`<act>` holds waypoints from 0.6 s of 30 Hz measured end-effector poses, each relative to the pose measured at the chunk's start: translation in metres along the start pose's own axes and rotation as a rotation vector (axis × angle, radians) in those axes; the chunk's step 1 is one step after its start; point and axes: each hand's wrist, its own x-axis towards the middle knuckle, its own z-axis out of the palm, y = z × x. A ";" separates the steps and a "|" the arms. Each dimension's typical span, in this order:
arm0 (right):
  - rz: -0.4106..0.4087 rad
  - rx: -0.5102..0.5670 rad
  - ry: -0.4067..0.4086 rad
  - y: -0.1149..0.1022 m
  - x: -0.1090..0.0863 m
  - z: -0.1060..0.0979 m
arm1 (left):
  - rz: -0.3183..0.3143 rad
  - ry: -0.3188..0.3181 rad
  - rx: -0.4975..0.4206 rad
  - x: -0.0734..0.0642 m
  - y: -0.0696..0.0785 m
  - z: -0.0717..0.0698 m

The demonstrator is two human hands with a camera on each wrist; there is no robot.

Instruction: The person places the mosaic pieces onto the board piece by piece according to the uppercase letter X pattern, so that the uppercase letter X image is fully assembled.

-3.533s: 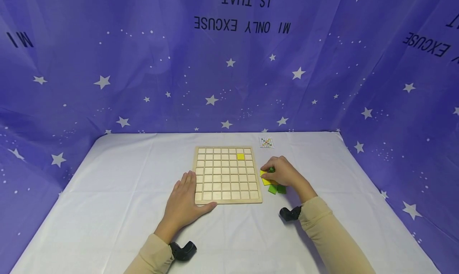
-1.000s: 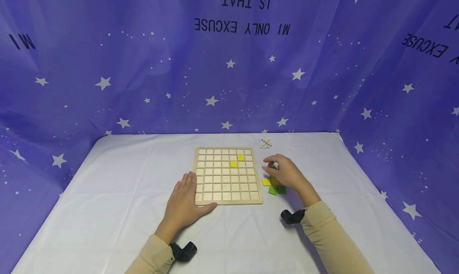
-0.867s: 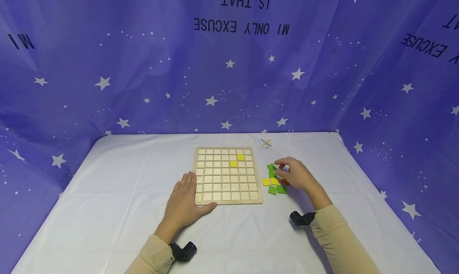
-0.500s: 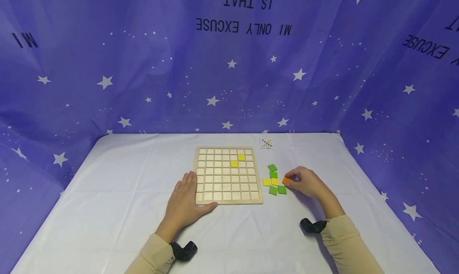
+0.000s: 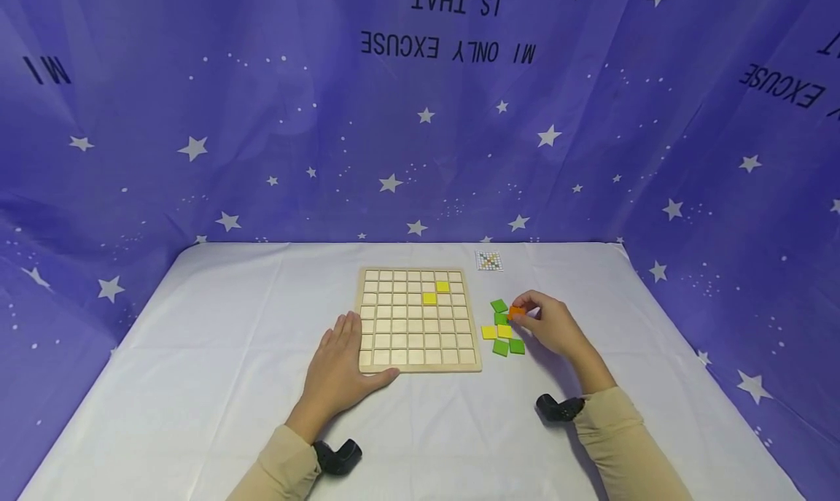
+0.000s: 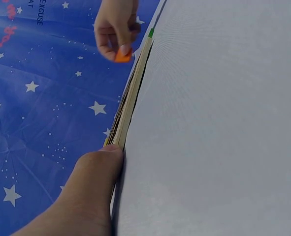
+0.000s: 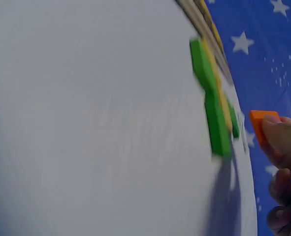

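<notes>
A wooden grid board (image 5: pixel 398 324) lies on the table, with one yellow tile (image 5: pixel 442 286) and another yellow tile (image 5: pixel 429 298) in its upper right cells. My left hand (image 5: pixel 337 370) rests along the board's left side, fingers straight, thumb on the near edge. Between thumb and fingers my right hand (image 5: pixel 553 326) pinches an orange tile (image 5: pixel 516 313), raised above the loose tiles right of the board. In the right wrist view the orange tile (image 7: pixel 264 123) is gripped at its edge. Below it lie several green tiles (image 5: pixel 501 348) and two loose yellow tiles (image 5: pixel 488 332).
A small card with a coloured grid pattern (image 5: pixel 488 261) lies beyond the board's upper right corner. White cloth covers the table (image 5: pixel 216 384). A purple starry curtain (image 5: pixel 328 136) hangs behind and at both sides.
A second yellow tile now sits on the board. My right hand went to the right of the loose tiles, picked up the orange tile and lifted it leftward. The left hand stayed put.
</notes>
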 end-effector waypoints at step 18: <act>-0.154 0.254 -0.114 -0.103 0.030 0.084 | 0.008 0.000 -0.006 0.001 -0.001 0.000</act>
